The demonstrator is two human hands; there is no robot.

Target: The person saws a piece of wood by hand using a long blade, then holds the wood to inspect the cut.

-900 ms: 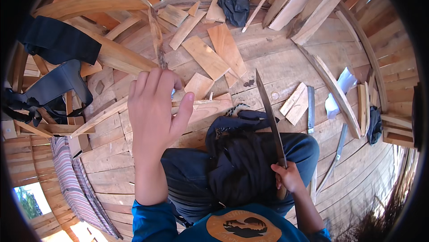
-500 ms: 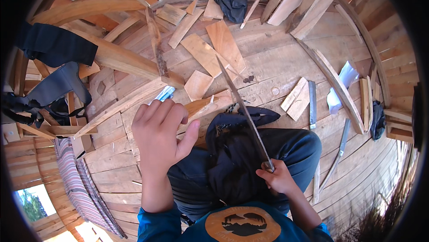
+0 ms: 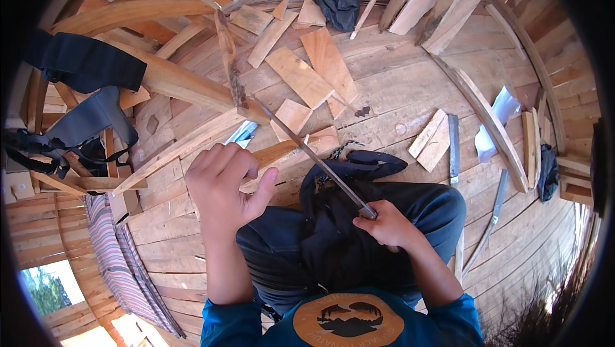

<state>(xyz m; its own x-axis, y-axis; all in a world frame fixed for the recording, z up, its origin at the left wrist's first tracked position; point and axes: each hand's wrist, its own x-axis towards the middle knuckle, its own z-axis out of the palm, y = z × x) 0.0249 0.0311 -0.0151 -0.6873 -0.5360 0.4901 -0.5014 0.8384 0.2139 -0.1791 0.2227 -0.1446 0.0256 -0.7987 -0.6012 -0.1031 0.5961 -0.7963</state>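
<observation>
My right hand point(image 3: 389, 224) is closed round the handle of a long, narrow knife point(image 3: 315, 158). Its dark blade slants up and to the left across my lap, with the tip in front of a wooden beam's end. My left hand point(image 3: 224, 184) is raised at the left with its back up, the fingers loosely bent and the thumb held apart; nothing shows in it. Beyond the left hand, a wooden block point(image 3: 295, 147) lies by my knees, partly hidden by the blade. A dark cloth point(image 3: 346, 219) lies over my lap.
Several flat boards point(image 3: 300, 77) lie on the plank floor ahead, near a crumpled black bag point(image 3: 337, 2). A thick beam point(image 3: 186, 81) juts in from the left, beside black straps point(image 3: 90, 116). To the right are a long timber point(image 3: 483, 116), grey strips point(image 3: 453, 148) and white paper point(image 3: 496, 123).
The knife's tip has swung to the left, and my right hand has moved slightly up and left with it. My left hand has shifted only a little.
</observation>
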